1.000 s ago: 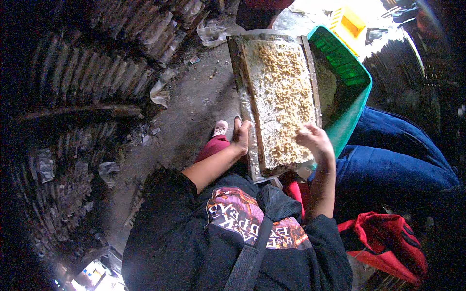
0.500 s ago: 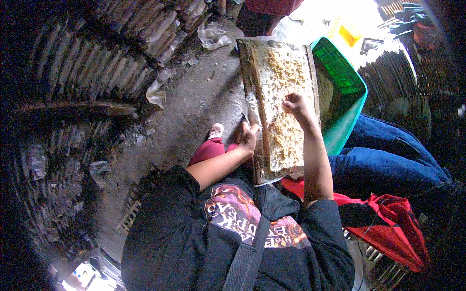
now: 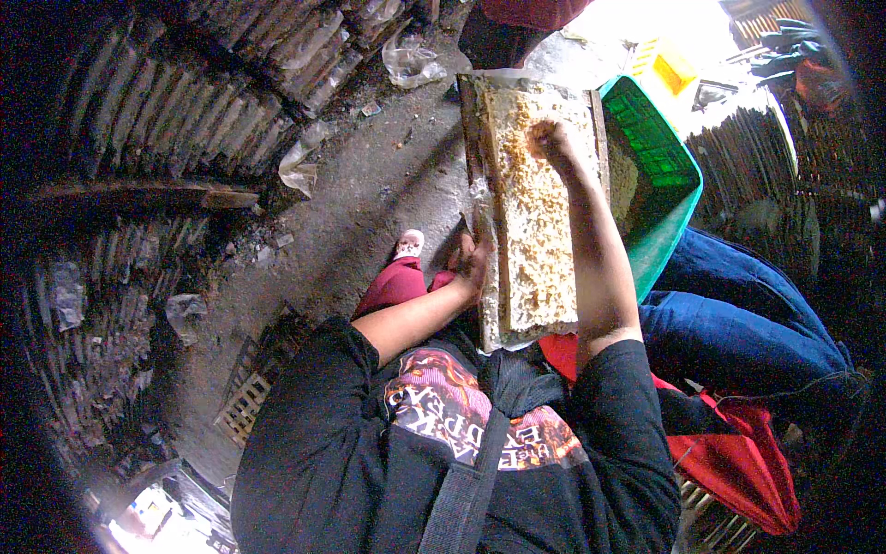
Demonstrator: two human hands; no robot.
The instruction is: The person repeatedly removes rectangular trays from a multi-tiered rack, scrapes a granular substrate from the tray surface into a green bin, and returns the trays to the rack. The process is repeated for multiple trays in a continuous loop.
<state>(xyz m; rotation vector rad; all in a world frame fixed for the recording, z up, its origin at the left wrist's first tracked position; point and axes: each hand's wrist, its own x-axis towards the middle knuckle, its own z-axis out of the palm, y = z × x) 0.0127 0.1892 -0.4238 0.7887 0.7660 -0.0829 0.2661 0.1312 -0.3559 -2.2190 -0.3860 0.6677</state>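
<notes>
A long shallow tray (image 3: 490,314) with wooden sides and clear plastic at its edges lies lengthwise before me. On it is a pale yellow, crumbly slab (image 3: 535,235) with a rough, lumpy top. My left hand (image 3: 472,260) grips the tray's left side near its middle, its fingertips partly hidden. Over the far part of the slab is my right hand (image 3: 554,140), its fingers curled in against the surface. Whatever those fingers hold, if anything, is too small to make out.
A green plastic crate (image 3: 672,222) with pale grainy stuff inside stands right of the tray. Beside it are a person's blue-trousered legs (image 3: 720,295) and red cloth (image 3: 748,452). A yellow crate (image 3: 666,69) stands far right; stacked slatted pieces (image 3: 175,102) fill the left.
My right hand has moved away from me along the slab, toward its far end, and the fingers are curled tighter. My left hand remains at the tray's left side.
</notes>
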